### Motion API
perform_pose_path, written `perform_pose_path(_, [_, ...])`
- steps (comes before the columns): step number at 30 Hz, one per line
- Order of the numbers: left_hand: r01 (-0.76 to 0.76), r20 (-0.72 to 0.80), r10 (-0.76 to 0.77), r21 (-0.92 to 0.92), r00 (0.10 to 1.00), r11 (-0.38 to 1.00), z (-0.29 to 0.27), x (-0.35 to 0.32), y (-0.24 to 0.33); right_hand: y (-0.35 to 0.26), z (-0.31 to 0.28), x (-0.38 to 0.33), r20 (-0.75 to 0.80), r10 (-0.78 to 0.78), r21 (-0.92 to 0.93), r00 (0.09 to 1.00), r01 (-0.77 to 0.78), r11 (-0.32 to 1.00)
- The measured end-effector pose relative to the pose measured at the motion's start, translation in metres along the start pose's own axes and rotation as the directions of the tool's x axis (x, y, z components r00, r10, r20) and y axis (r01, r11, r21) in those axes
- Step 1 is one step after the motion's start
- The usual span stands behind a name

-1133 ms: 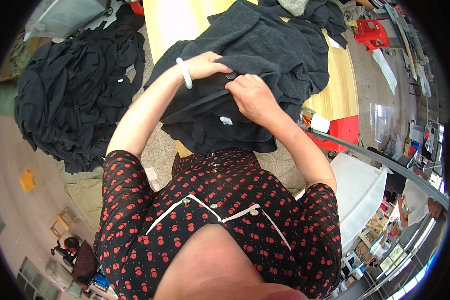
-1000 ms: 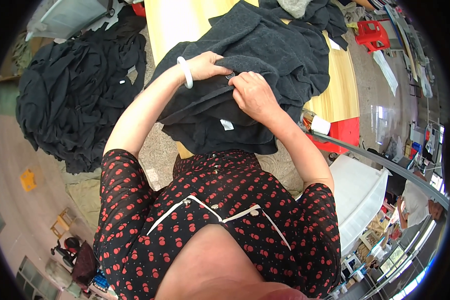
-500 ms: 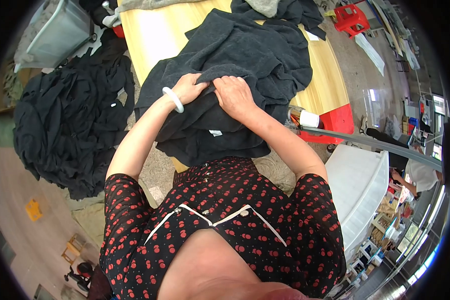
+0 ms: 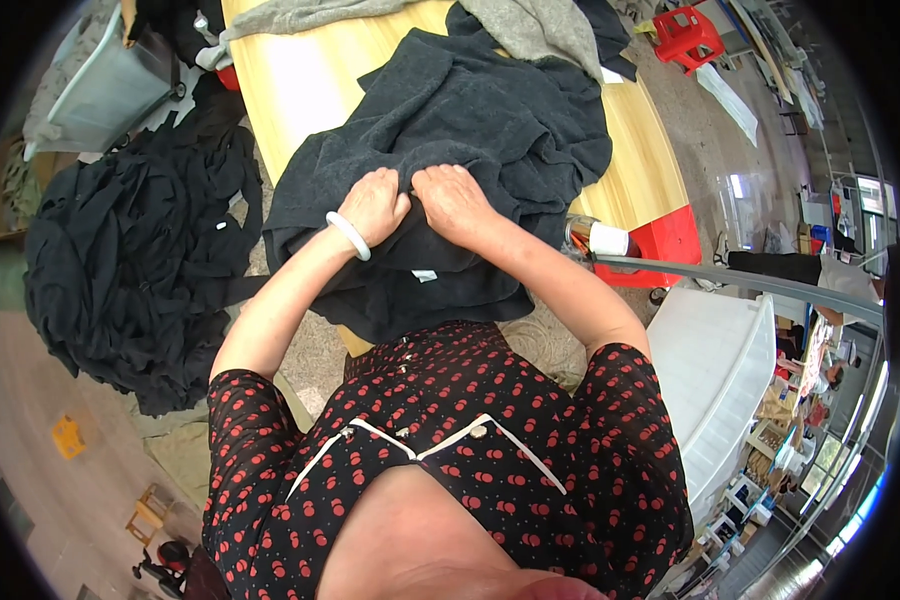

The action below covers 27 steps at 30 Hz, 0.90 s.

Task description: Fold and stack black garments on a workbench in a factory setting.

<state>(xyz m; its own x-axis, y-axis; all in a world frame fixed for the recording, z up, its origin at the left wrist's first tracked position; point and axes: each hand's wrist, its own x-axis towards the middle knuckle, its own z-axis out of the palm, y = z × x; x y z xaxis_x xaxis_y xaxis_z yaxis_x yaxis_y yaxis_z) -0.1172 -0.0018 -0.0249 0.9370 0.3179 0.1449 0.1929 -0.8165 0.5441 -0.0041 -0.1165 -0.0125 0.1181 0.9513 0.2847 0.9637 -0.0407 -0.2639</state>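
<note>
A workshop floor spreads around a long yellow wooden table [image 4: 300,90], with a heap of black garments [image 4: 120,260] on the ground to its left, a red plastic stool [image 4: 688,35] beyond its far end and a white plastic bin [image 4: 715,380] at the right. Seen from the head camera, a dark grey knitted garment [image 4: 490,110] lies bunched over the table's near end and hangs off its edge, a grey cloth [image 4: 540,25] lying past it. The left hand [image 4: 372,203], with a white bangle [image 4: 349,235] on its wrist, and the right hand [image 4: 453,201] sit side by side, nearly touching, each closed on a fold of the dark garment.
</note>
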Motion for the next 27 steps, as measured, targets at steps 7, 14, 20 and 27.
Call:
perform_pose_path(7, [-0.117, -0.028, 0.117, -0.004, 0.993, 0.993, 0.013, -0.009, -0.014, -0.004, -0.002, -0.001, 0.070, -0.077, -0.037, 0.995, 0.079, 0.996])
perform_pose_path(14, [0.326, 0.471, -0.004, -0.605, 0.882, 0.726, -0.045, -0.001, -0.010, 0.001, -0.043, 0.014, 0.362, 0.077, 0.642, 0.929, -0.308, 0.702])
perform_pose_path(20, [0.408, 0.488, -0.084, -0.608, 0.869, 0.681, -0.075, 0.018, -0.023, 0.011, -0.067, 0.032, 0.189, 0.144, 0.405, 0.971, -0.211, 0.890])
perform_pose_path(27, [0.313, 0.180, -0.279, -0.206, 0.943, 0.927, -0.007, -0.029, -0.095, 0.040, -0.017, 0.024, 0.156, 0.035, 0.163, 0.987, -0.061, 0.985])
